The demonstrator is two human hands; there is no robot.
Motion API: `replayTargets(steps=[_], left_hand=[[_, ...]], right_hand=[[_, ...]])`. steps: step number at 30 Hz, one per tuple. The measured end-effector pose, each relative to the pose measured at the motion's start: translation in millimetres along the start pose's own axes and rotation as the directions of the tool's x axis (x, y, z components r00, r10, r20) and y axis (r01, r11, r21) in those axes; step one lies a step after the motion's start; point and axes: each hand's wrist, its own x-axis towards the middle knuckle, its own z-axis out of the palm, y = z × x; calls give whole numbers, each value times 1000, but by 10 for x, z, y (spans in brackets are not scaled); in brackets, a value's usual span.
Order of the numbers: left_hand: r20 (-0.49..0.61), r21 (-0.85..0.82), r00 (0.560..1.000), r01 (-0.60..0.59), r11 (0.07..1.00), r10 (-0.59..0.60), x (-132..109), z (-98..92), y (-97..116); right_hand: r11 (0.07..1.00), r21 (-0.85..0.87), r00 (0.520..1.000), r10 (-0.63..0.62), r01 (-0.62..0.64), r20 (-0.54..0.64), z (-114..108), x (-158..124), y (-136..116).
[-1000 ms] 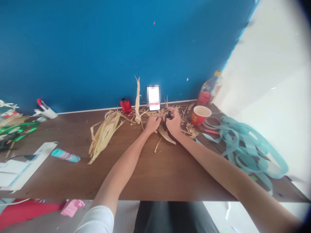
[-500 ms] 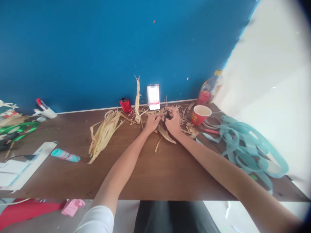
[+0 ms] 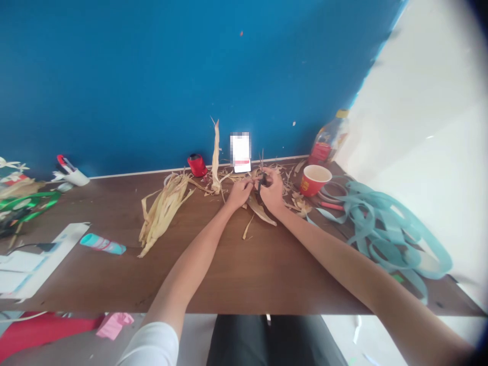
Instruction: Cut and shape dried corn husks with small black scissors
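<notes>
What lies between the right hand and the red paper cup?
Scraps of dried corn husk lie between the right hand and the red paper cup, in the head view.

We look from a single camera worn on the person's head, facing forward and down across a wooden table (image 3: 244,269) toward a blue wall (image 3: 152,76). We sit close above the work: the left hand (image 3: 239,194) and right hand (image 3: 272,192) lie mid-frame near the table's far side, while the person's dark trousers (image 3: 272,340) show along the bottom edge.
</notes>
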Motion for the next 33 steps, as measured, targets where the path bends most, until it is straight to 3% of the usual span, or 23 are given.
replayTargets(steps=[14,19,26,33], left_hand=[[-9,48,998,-57,997,57,-18,-28,37],[-22,92,1000,-14,996,16,-25,-36,28],[25,-24,999,-28,999,29,-16,0,39],[27,15,999,27,1000,-27,-3,-4,26]], right_hand=[[1000,-21,999,5,-6,-45,11,-11,0],[999,-50,999,-22,20,-40,10,-19,-34],[982,-180,998,-59,51,-37,-23,-26,-111],[980,-185,996,-75,66,-45,-24,-30,-93]])
